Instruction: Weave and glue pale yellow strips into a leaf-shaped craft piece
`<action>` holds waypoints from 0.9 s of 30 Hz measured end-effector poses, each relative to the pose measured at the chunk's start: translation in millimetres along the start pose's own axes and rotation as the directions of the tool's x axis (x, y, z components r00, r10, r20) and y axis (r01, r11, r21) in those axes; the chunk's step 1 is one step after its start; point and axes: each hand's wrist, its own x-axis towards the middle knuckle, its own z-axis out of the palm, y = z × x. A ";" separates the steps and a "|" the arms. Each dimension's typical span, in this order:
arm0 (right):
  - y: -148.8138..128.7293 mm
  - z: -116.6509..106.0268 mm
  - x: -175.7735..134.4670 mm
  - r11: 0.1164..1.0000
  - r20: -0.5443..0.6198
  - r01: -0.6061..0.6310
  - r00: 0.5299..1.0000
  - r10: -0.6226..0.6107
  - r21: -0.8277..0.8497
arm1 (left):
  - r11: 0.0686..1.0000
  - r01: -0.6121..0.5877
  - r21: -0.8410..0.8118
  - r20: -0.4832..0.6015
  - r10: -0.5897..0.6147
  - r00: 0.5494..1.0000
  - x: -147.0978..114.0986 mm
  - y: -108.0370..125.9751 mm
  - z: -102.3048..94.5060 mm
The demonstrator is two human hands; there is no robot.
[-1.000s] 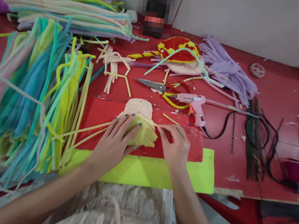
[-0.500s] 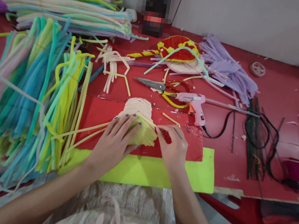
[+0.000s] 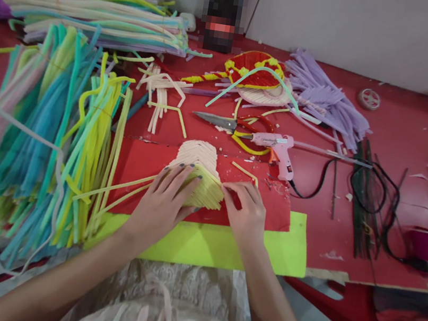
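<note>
1. Two hands are at work, a little apart from each other, with the fuzzy piece (image 3: 209, 194) between them.
2. One of them, the left hand (image 3: 166, 193), lies flat on the left part of the piece with its fingers spread out.
3. The right hand (image 3: 245, 208) has its thumb and fingers pinched together on the right end of the top yellow strip (image 3: 212, 174).
4. The piece lies on a red sheet (image 3: 270, 212). Its far part is pale and its near part is yellow, with strips set in slanted rows.
5. Two long yellow tails (image 3: 125, 188) stick out to the left from under the left hand.
6. Under the red sheet, a bright green sheet (image 3: 201, 244) peeks out along the near edge.
7. Past the piece, scissors (image 3: 220, 121) lie with a pink glue gun (image 3: 278, 143) by their handles.
8. Big bunches of soft, colorful sticks (image 3: 43, 119) sit on the left side of the red table (image 3: 317, 251).
9. Farther back are a red and yellow shape (image 3: 255, 73) and a purple bunch (image 3: 323, 99).
</note>
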 end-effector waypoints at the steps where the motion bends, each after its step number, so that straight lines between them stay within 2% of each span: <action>1: -0.2 -0.2 -0.5 1.000 0.007 -0.002 1.000 0.002 -0.004 | 1.000 0.000 0.002 -0.002 0.000 1.000 0.1 0.2 0.1; 7: -0.2 -0.3 -3.9 0.999 0.041 -0.009 0.999 0.010 -0.031 | 1.000 0.005 0.003 0.002 -0.005 1.000 -0.3 0.5 1.5; 27: 2.7 -0.8 -9.2 0.994 0.071 0.081 0.995 -0.076 -0.076 | 0.997 0.081 0.018 -0.030 -0.081 0.996 3.4 14.2 8.6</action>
